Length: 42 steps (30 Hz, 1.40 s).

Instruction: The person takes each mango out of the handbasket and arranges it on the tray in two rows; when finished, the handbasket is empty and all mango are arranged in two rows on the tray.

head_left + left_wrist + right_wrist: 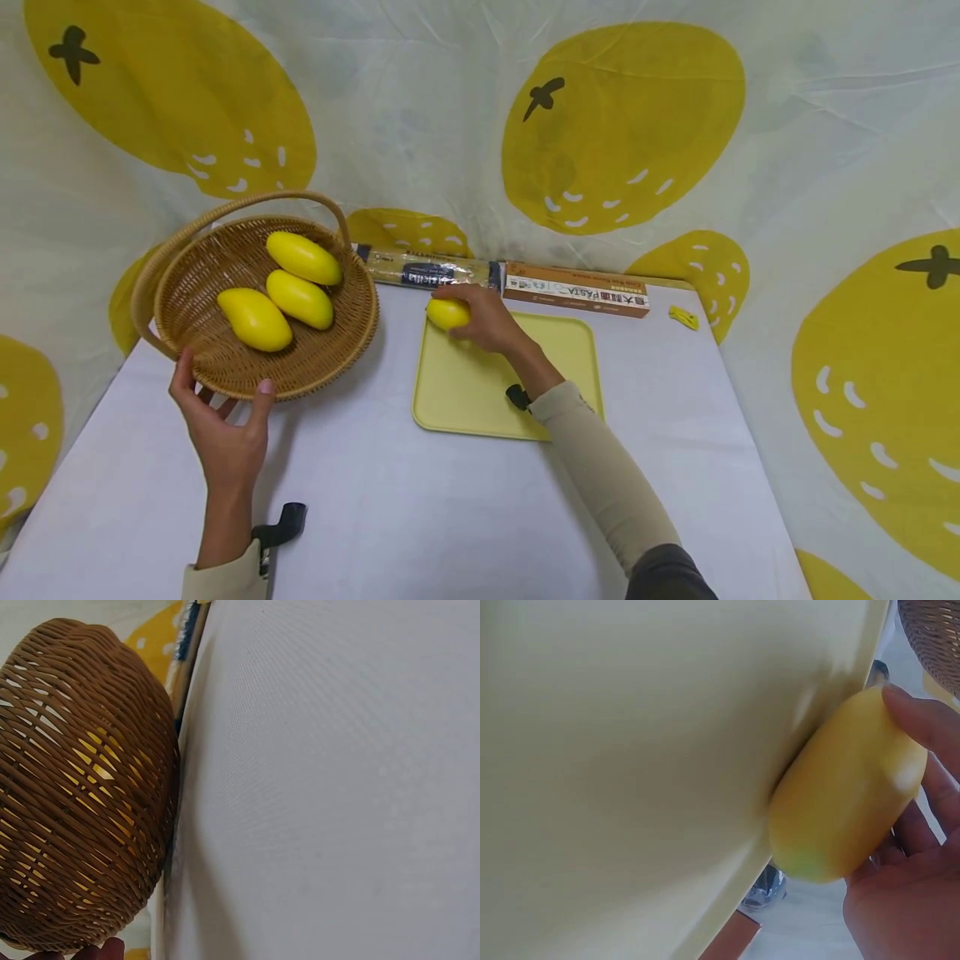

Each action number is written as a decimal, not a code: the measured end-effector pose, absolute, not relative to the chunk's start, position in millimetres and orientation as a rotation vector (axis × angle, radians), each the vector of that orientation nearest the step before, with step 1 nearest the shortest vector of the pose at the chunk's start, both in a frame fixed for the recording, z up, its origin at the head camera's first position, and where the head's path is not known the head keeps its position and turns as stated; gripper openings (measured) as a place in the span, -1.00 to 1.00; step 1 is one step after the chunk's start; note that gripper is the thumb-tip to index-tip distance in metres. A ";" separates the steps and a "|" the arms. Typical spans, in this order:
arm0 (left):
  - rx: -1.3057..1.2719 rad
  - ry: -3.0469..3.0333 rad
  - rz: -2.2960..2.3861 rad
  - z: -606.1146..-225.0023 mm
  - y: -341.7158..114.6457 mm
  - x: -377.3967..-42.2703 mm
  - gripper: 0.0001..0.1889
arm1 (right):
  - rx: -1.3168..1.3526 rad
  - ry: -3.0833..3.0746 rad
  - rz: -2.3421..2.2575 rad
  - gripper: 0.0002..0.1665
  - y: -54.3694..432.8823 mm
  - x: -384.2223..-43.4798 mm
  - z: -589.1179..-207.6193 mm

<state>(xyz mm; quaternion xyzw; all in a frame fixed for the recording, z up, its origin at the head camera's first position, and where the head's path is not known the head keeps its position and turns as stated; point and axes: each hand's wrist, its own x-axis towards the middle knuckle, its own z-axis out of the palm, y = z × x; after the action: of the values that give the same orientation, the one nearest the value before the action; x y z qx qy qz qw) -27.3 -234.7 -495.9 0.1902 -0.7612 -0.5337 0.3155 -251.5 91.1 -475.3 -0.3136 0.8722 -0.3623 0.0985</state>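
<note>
A woven wicker basket [197, 307] with an arched handle is on the left in the head view, with three yellow mangoes [255, 320] inside. My left hand [227, 442] grips its near rim, thumb and fingers apart along the edge. In the left wrist view the basket's woven side [82, 780] fills the left, with only fingertips at the bottom edge. My right hand [491, 321] holds another yellow mango [844, 795] between thumb and fingers. This mango is at the far left corner of a pale yellow tray [487, 396], close against the rim.
Behind the tray lie a clear packet of pasta [427, 268] and a brown-and-white pasta box [577, 290], end to end. A small yellow object [683, 317] lies at the right on the white tablecloth [390, 508]. A lemon-print curtain [420, 108] hangs behind the table.
</note>
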 end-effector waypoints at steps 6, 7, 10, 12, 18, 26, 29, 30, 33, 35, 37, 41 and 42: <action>0.489 -2.000 -1.412 -495.6 -234.5 -27.8 0.04 | -1.041 2.634 -0.908 -0.20 88.8 -250.6 -476.8; 0.491 -2.000 -1.412 -495.6 -234.4 -27.9 0.04 | -1.045 2.639 -0.891 -0.20 89.0 -249.9 -476.4; 0.499 -2.003 -1.411 -495.6 -234.3 -28.0 0.04 | -1.050 2.655 -0.850 -0.17 90.2 -248.2 -475.8; 0.499 -2.005 -1.410 -495.8 -234.4 -28.1 0.04 | -1.044 2.660 -0.849 -0.15 90.9 -247.7 -475.7; 0.489 -2.009 -1.404 -494.7 -234.0 -28.3 0.04 | -0.996 2.671 -0.871 -0.12 90.7 -243.4 -473.7; 0.484 -2.011 -1.409 -493.4 -233.1 -27.7 0.04 | -0.943 2.663 -1.106 -0.21 76.3 -230.5 -452.1; 0.489 -2.016 -1.404 -493.1 -233.0 -27.2 0.04 | -0.966 2.662 -1.218 -0.24 65.4 -224.7 -440.0; 0.490 -2.017 -1.403 -493.1 -233.0 -27.0 0.04 | -0.981 2.660 -1.253 -0.24 61.1 -222.6 -436.2; 0.490 -2.014 -1.403 -493.2 -233.2 -26.8 0.03 | -1.030 2.645 -1.339 -0.24 47.4 -216.5 -425.8; 0.488 -2.009 -1.407 -493.4 -233.4 -26.8 0.03 | -1.073 2.633 -1.377 -0.24 37.4 -213.1 -420.8; 0.488 -2.007 -1.408 -493.6 -233.4 -26.8 0.03 | -1.111 2.616 -1.407 -0.22 27.2 -210.2 -417.0; 0.493 -2.006 -1.408 -493.3 -233.3 -26.8 0.03 | -1.163 2.564 -1.443 -0.19 7.2 -204.9 -411.7; 0.494 -2.007 -1.408 -493.1 -233.2 -26.8 0.03 | -1.169 2.554 -1.442 -0.18 2.3 -203.8 -410.4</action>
<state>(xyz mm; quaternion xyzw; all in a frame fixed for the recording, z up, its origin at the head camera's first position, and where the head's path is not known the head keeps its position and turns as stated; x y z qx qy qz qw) -26.8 -233.2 -493.1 0.1876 -0.7617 -0.5343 0.3148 -203.8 2.3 -410.4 -0.3703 0.8089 -0.4565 -0.0080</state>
